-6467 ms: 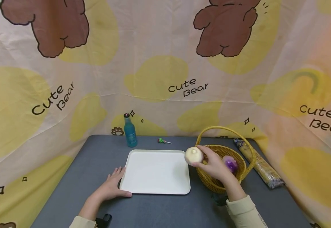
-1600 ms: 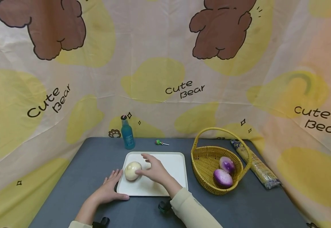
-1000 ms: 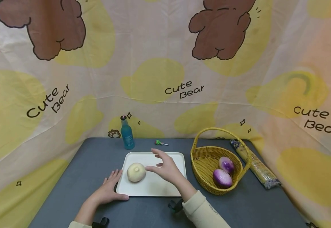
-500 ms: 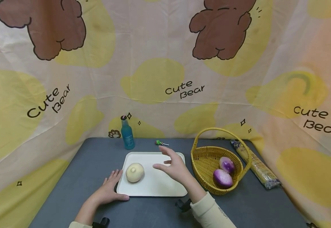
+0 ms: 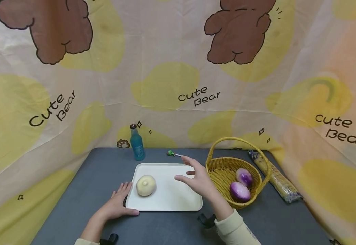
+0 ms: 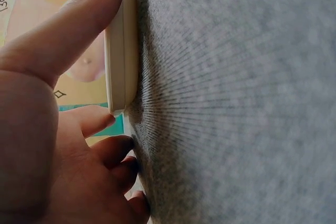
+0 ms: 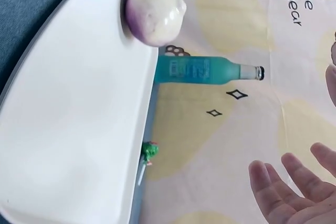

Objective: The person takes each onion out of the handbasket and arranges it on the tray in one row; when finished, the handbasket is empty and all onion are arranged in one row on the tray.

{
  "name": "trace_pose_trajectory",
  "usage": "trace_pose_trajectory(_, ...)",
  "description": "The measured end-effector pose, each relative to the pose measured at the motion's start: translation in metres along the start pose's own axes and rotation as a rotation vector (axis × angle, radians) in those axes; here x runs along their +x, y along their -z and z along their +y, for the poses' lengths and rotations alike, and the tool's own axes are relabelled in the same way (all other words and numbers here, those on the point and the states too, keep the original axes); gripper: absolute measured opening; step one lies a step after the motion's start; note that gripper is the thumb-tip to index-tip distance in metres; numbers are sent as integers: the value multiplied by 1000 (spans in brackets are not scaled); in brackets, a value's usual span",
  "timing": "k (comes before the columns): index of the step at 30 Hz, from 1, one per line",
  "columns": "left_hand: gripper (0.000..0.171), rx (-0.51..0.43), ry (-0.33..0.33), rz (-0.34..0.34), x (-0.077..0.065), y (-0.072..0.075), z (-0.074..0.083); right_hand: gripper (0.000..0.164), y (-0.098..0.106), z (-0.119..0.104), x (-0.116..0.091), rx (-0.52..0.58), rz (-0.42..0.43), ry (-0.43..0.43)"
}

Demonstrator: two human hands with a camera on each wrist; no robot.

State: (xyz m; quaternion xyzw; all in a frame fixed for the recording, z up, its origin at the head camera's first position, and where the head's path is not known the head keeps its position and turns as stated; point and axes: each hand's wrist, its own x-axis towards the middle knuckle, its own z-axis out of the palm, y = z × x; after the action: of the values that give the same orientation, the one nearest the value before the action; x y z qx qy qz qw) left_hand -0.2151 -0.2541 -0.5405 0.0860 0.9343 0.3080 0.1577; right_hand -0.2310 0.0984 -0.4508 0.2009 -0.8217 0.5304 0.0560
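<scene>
An onion-like bulb (image 5: pixel 146 185), white above and purple below in the right wrist view, sits on the left part of the white tray (image 5: pixel 178 200). My left hand (image 5: pixel 118 203) rests at the tray's near left corner, fingers spread along its left side. In the left wrist view, the thumb (image 6: pixel 79 27) lies against the tray's rim (image 6: pixel 116 61). Over the right side of the tray hovers my right hand (image 5: pixel 198 177), fingers and thumb apart and holding nothing. Two purple bulbs (image 5: pixel 240 191) lie in the yellow wicker basket (image 5: pixel 219 170) to the right.
Behind the tray stands a blue bottle (image 5: pixel 138 146). A green-wrapped lollipop (image 5: pixel 170 153) lies at the back, its stick near my right fingertips in the head view. Right of the basket is a long clear-and-blue packet (image 5: pixel 277 177), beside the patterned cloth (image 5: pixel 325 183).
The bulb went from my right hand, beside the basket, onto the tray and was let go. My right hand has since drawn back rightward. My left hand stays at the tray.
</scene>
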Motion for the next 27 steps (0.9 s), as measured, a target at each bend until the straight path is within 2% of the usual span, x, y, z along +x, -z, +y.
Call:
trace_pose_trajectory(4, 127, -2, 8, 3, -1, -1, 0, 75, 7, 1, -4, 7, 18, 21)
trace_pose_trajectory(12, 126, -20, -5, 3, -3, 1, 1, 73, 25, 2, -15, -1, 40, -26)
trace_pose_trajectory(18, 127, -12, 2, 3, -3, 0, 2, 72, 38, 6, -20, -56, 86, -34)
trace_pose_trajectory(27, 127, -14, 2, 6, -2, 0, 1, 69, 56, 12, -32, -48, 156, -31)
